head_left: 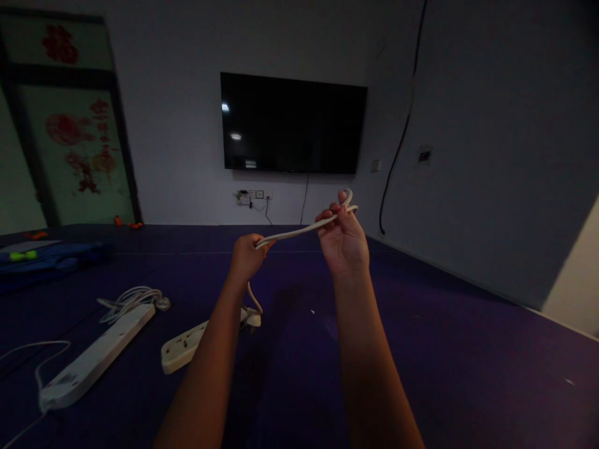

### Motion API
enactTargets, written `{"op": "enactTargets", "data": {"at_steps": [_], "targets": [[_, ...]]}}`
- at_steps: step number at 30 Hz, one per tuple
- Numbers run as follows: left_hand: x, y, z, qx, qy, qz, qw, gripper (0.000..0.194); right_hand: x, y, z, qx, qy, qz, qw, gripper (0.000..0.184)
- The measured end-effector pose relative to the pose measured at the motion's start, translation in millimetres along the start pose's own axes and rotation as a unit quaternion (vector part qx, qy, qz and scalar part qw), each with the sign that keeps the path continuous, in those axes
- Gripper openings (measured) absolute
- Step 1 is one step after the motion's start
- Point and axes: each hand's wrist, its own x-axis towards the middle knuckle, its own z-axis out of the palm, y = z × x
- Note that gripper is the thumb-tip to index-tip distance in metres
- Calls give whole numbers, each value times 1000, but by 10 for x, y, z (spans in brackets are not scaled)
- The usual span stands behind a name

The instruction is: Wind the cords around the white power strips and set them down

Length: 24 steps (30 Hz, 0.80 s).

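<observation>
A white power cord (299, 232) stretches between my two raised hands, doubled into strands. My left hand (248, 254) is closed round one end of the bundle, with part of the cord hanging below it. Higher up, my right hand (344, 234) pinches the other end, where the cord bends into a loop above the fingers. Below my left hand a short cream power strip (180, 350) lies on the floor, partly hidden by my left forearm. A white plug (253, 318) rests at its far end, beside the hanging cord.
A longer white power strip (100, 355) lies at the left, with a coiled white cord (133, 302) behind it. Blue cloth (70, 255) is spread farther left on the purple floor (290, 380). A television (294, 125) hangs on the wall, and a black cable (397, 156) dangles right of it.
</observation>
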Motion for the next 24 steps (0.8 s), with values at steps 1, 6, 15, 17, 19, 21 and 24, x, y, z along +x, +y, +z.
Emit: {"op": "enactTargets", "data": {"at_steps": [1,6,15,17,19,21,24], "targets": [[5,-3,-19,-3,9,3,1000,30,-3,3,1,24,19,17,999,37],[13,58,-103,-8,39,16,999,22,-35,-56,0,77,104,109,986,27],[-127,372,-284,-89,46,-48,994,19,-72,-30,-95,-141,174,233,946,42],[-149,408,-307,-105,29,-72,991,16,-72,-3,-135,-278,178,174,928,44],[-159,423,-315,-110,13,-92,990,14,-71,-4,-147,-415,175,52,892,38],[-162,424,-316,-117,2,-108,987,15,-71,-30,-119,-478,131,-78,865,28],[-160,425,-327,-152,-19,-138,979,19,-83,-74,-42,-460,15,-175,871,24]]}}
